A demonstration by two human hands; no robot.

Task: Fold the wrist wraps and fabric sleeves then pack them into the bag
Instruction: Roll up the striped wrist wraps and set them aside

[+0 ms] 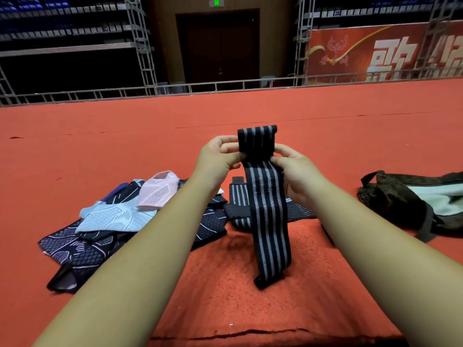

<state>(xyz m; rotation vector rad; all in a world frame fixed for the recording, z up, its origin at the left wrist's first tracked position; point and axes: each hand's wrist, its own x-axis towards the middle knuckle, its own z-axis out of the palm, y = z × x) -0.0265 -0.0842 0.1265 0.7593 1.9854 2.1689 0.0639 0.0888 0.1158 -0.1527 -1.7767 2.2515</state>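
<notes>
**A:** Closest in, a fuzzy orange mat (220, 291) lay under both forearms, well below the fingers.

**B:** And down onto it hung the striped wrist wrap (269, 221), a long black band with grey lines. Its curled tail reached mat level, though touching or not, I couldn't tell.

**A:** Down to the left of the fingers sat the fabric sleeves (82, 244), a loose heap of dark patterned pieces with a pale blue one and a pink sleeve (160, 189) on top.

**B:** Just below the fingers, behind the hanging band, the spare wraps (236, 199) lay flat on the carpet.

**A:** Now the grip. The left hand (218, 156) had its fingers (226, 147) curled, thumb and fingertips pinching the wrap's left edge.

**B:** The right hand (295, 169) mirrored it, thumb (276, 161) and fingers nipping the right edge. Both were closed on the cloth, hardly any gap.

**A:** The wrap's top end stood upright above the fingers.

**B:** Well off to the right of the fingers lay the bag (390, 204), dark, slumped on its side, with pale lining showing at its mouth.

**A:** Beyond the fingers, red carpet (125, 136) ran back to a metal railing (225, 85).

**B:** Past that were a dark door (218, 46) and, to the right, a red banner (388, 53).
</notes>
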